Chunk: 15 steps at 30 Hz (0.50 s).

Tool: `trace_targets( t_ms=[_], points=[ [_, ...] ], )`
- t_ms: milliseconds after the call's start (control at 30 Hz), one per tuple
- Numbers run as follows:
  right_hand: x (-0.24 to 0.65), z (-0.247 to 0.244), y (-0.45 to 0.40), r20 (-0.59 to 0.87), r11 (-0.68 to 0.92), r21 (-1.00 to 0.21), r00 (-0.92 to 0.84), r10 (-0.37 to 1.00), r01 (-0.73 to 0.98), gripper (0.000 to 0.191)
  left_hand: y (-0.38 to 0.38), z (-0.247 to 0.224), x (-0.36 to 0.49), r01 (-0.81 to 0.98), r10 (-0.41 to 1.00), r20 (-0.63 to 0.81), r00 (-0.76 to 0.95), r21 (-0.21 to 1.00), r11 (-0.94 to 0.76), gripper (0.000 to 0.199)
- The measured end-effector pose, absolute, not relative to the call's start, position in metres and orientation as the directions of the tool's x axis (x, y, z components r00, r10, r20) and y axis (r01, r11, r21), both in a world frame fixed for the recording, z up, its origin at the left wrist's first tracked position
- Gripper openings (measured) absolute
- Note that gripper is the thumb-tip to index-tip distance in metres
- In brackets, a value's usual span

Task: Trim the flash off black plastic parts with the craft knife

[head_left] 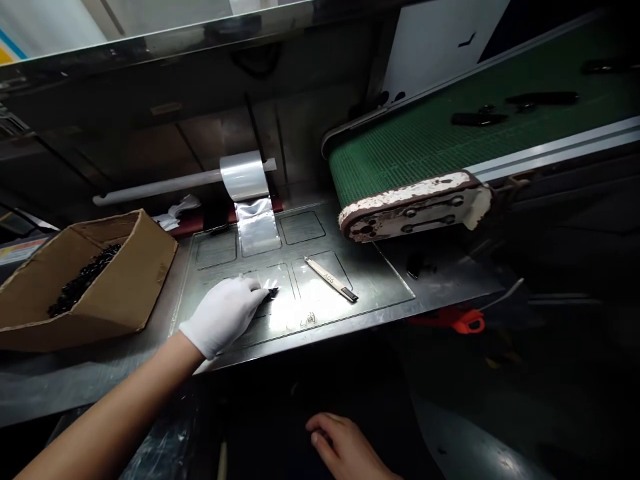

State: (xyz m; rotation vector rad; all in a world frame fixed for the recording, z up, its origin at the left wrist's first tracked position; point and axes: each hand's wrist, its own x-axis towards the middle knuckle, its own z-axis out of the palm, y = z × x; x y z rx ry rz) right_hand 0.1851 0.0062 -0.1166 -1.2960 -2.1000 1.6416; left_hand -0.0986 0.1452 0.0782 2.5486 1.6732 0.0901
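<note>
My left hand point(227, 313), in a white glove, is low over the metal plate point(220, 267) on the bench. Its thumb and fingertips pinch a small black piece point(273, 293); the exact kind is unclear. To the right of that hand lies a slim, pale craft knife point(330, 279) with a black end. Behind it, a strip of shiny plastic film point(257, 230) hangs from a roll point(244, 177) onto the plate. My right hand point(347, 443) is bare and in front of the bench edge, its fingers loosely curled, a gap at the thumb, nothing visible in it.
An open cardboard box point(150, 273) of small black parts stands on the left. The roll sits on a white rod point(160, 187). At right a green conveyor belt point(400, 153) carries several black pieces. An orange-handled tool point(469, 322) is near the bench's front edge.
</note>
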Motion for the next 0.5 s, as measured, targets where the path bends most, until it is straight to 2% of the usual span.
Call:
trace_targets(
  t_ms=[167, 333, 400, 500],
  points=[
    [0.187, -0.116, 0.014, -0.339, 0.047, -0.857, -0.629, 0.7, 0.514, 0.027, 0.175, 0.087, -0.12, 0.931, 0.96, -0.05, 0.275, 0.265, -0.253, 0.022],
    [0.193, -0.119, 0.016, -0.322, 0.041, -0.865, -0.615, 0.72, 0.501, 0.027, 0.177, 0.101, -0.133, 0.932, 0.99, 0.135, 0.048, 0.351, -0.093, 0.036],
    [0.197, -0.118, 0.018, -0.329, 0.002, -0.872, -0.589, 0.738, 0.49, 0.027, 0.167, 0.101, -0.127, 0.928, 0.98, 0.187, 0.065, 0.35, -0.128, 0.034],
    [0.203, -0.11, 0.027, -0.314, -0.024, -0.888, -0.567, 0.761, 0.46, 0.027, 0.158, 0.091, -0.113, 0.914, 0.963, 0.172, 0.205, 0.317, -0.251, 0.024]
  ],
)
